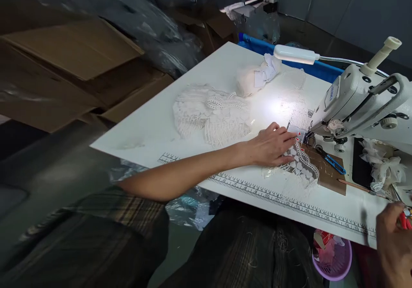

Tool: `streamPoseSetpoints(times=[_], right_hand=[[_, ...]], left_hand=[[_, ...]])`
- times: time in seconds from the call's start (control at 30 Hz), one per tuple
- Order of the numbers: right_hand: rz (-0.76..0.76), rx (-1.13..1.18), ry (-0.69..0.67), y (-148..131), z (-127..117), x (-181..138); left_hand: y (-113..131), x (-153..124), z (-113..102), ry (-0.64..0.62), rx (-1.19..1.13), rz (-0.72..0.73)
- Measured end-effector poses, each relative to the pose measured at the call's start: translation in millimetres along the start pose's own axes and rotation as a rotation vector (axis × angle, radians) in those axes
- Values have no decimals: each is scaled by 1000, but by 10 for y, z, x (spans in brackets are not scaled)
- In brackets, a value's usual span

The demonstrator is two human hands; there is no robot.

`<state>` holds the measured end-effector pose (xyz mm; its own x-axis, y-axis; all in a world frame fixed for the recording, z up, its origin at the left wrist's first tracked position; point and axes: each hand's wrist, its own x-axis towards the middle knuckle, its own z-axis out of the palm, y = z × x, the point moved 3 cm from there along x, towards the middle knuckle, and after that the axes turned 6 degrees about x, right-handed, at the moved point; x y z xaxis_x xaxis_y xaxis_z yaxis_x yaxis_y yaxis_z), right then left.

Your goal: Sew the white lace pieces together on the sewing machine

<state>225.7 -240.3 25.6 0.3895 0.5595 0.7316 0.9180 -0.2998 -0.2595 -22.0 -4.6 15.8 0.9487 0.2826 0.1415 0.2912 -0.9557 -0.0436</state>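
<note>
My left hand (275, 146) rests on a piece of white lace (298, 161) beside the needle of the sewing machine (350, 95). Its fingers are stretched out and spread over the lace, pressing it to the table. At the right edge, my right hand (394, 238) is closed around red-handled scissors (404, 220); the blades point up toward the machine, and part of the handles is cut off by the frame. Small blue thread snips (333, 161) lie on a brown board (331, 178) between the hands.
A lace pile (212, 112) and a bundle of white fabric (257, 77) lie on the white table (144, 137). A lamp (296, 55) lights the needle area. Gathered white trim (388, 168) sits by the machine, near a pencil (355, 186). Below stands a purple basket (341, 266); cardboard boxes (74, 47) are left.
</note>
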Motion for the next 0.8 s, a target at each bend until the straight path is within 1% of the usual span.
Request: streamPoseSetpoints(times=[0.03,0.07,0.13,0.17,0.2,0.27,0.33,0.4,0.5,0.57,0.63,0.73,0.8], right_hand=[[-36,20,44,-198,30,13],[-68,118,-4,-395,97,22],[-25,298,-250,-740,298,19],[-2,315,-359,-885,398,7],[14,274,-443,-1004,487,-5],[44,120,-571,-1150,634,-20],[73,15,-652,-1187,737,3],[96,56,-660,-1157,801,89],[135,279,-634,-1063,857,293],[208,376,-679,-989,894,400],[313,402,-718,-913,926,452],[450,469,-676,-826,954,451],[542,579,-627,-817,973,425]], left_hand=[[-27,-11,-34,-1,11,-28],[-64,-21,-68,8,17,-60],[-163,-38,-130,56,12,-128],[-213,-45,-152,84,-7,-139],[-254,-51,-166,106,-41,-122],[-286,-62,-165,110,-146,-1],[-258,-75,-140,68,-241,139],[-203,-82,-116,24,-249,186],[-121,-77,-114,-12,-146,157],[-90,-79,-132,-33,-99,149],[-88,-90,-154,-59,-86,141],[-112,-116,-191,-83,-109,126],[-130,-126,-235,-69,-188,100]])
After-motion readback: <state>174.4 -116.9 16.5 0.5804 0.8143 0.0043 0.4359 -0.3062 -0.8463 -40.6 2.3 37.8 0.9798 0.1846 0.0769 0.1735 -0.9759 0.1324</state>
